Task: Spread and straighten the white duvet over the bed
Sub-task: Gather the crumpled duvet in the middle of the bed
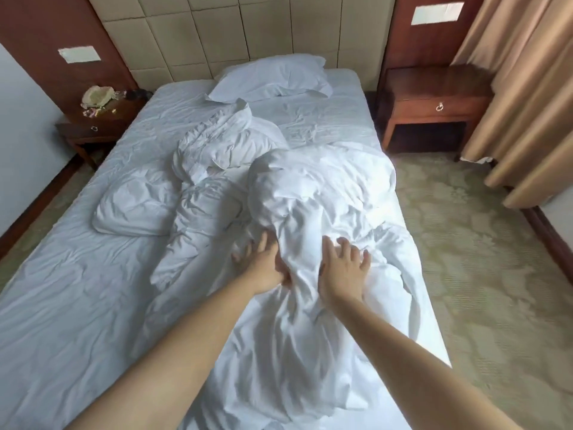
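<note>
Head view: duvet lies bunched on the bed's right half.
Left hand: fingers spread, thumb pinching a fold.
Right hand: open, flat on the cloth.
Advice: find an edge or corner, grip both sides, pull wide toward the pillow.
Writing: none legible.
</note>
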A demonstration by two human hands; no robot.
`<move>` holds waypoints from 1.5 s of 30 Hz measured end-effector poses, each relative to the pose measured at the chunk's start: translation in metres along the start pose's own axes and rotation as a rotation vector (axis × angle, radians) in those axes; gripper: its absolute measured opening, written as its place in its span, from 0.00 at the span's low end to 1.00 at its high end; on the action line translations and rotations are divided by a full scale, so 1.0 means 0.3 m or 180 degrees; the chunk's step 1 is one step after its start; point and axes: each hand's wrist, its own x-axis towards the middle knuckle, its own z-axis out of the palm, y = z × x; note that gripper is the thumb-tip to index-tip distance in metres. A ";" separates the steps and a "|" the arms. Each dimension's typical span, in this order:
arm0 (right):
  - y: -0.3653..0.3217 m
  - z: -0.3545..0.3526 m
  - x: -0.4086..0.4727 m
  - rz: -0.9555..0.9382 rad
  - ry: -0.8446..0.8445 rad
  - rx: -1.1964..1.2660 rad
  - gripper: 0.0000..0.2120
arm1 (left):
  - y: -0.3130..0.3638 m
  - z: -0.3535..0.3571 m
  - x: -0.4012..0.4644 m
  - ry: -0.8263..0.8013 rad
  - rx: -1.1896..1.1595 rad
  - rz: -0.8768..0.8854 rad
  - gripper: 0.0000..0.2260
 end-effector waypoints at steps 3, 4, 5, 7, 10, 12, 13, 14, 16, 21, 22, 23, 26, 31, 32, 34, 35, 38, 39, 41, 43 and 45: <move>-0.011 -0.007 0.028 -0.0398 0.0465 0.0459 0.28 | -0.019 -0.018 0.001 0.0189 0.0190 -0.0173 0.46; -0.005 0.001 0.039 -0.0579 0.0310 0.0326 0.30 | -0.031 -0.019 0.003 0.0216 0.0226 -0.0198 0.46; 0.004 0.016 0.049 -0.0760 0.0031 0.0087 0.33 | -0.042 -0.017 0.005 0.0232 0.0242 -0.0210 0.45; 0.037 0.048 0.061 -0.0839 -0.0692 -0.0365 0.37 | -0.061 -0.006 0.001 0.0281 0.0218 -0.0238 0.41; 0.087 0.091 0.059 -0.0448 -0.1168 -0.0582 0.38 | -0.091 0.014 -0.029 0.0350 0.0180 -0.0266 0.35; 0.073 0.085 0.058 -0.0369 -0.1074 -0.0512 0.36 | -0.130 0.013 -0.056 0.0352 0.0172 -0.0268 0.33; 0.053 0.073 0.060 -0.0362 -0.0958 -0.0433 0.33 | -0.154 0.006 -0.069 0.0353 0.0142 -0.0269 0.32; 0.026 0.056 0.066 -0.0355 -0.0830 -0.0342 0.30 | -0.177 -0.005 -0.082 0.0367 0.0110 -0.0274 0.31; -0.031 0.019 0.082 -0.0304 -0.0611 -0.0127 0.29 | -0.220 -0.040 -0.111 0.0432 0.0073 -0.0276 0.31; -0.226 -0.019 0.066 -0.0559 -0.0424 -0.0103 0.29 | -0.385 -0.124 -0.229 0.0609 -0.0025 -0.0284 0.30; -0.276 -0.013 0.048 -0.0611 -0.0424 -0.0082 0.29 | -0.436 -0.136 -0.254 0.0649 -0.0024 -0.0305 0.30; -0.329 -0.004 0.030 -0.0669 -0.0413 -0.0053 0.28 | -0.492 -0.149 -0.280 0.0677 -0.0021 -0.0330 0.30; -0.509 0.033 -0.035 -0.0865 -0.0429 -0.0126 0.29 | -0.678 -0.185 -0.370 0.0676 -0.0078 -0.0419 0.30; -0.822 0.133 -0.199 -0.0845 -0.0739 -0.0212 0.26 | -0.999 -0.208 -0.507 0.0565 -0.0106 -0.0359 0.29; -0.875 0.160 -0.230 -0.0818 -0.0823 -0.0211 0.25 | -1.058 -0.208 -0.522 0.0571 -0.0111 -0.0326 0.30; -0.961 0.221 -0.291 -0.0773 -0.1007 -0.0191 0.25 | -1.161 -0.205 -0.542 0.0571 -0.0119 -0.0302 0.30; -0.993 0.247 -0.322 -0.0755 -0.1118 -0.0196 0.25 | -1.201 -0.200 -0.551 0.0542 -0.0133 -0.0308 0.31; -1.058 0.301 -0.377 -0.0640 -0.1370 -0.0260 0.24 | -1.285 -0.188 -0.538 0.0364 -0.0106 -0.0217 0.31; -1.076 0.308 -0.372 -0.0592 -0.1384 -0.0260 0.24 | -1.303 -0.194 -0.519 0.0330 -0.0094 -0.0168 0.31; -1.106 0.319 -0.339 -0.0463 -0.1380 -0.0210 0.24 | -1.332 -0.206 -0.458 0.0291 -0.0120 -0.0085 0.31; -1.122 0.335 -0.291 -0.0318 -0.1408 -0.0145 0.24 | -1.346 -0.208 -0.383 0.0209 -0.0173 -0.0010 0.32; -1.128 0.366 -0.219 -0.0178 -0.1429 -0.0053 0.24 | -1.351 -0.206 -0.301 0.0096 -0.0181 0.0041 0.31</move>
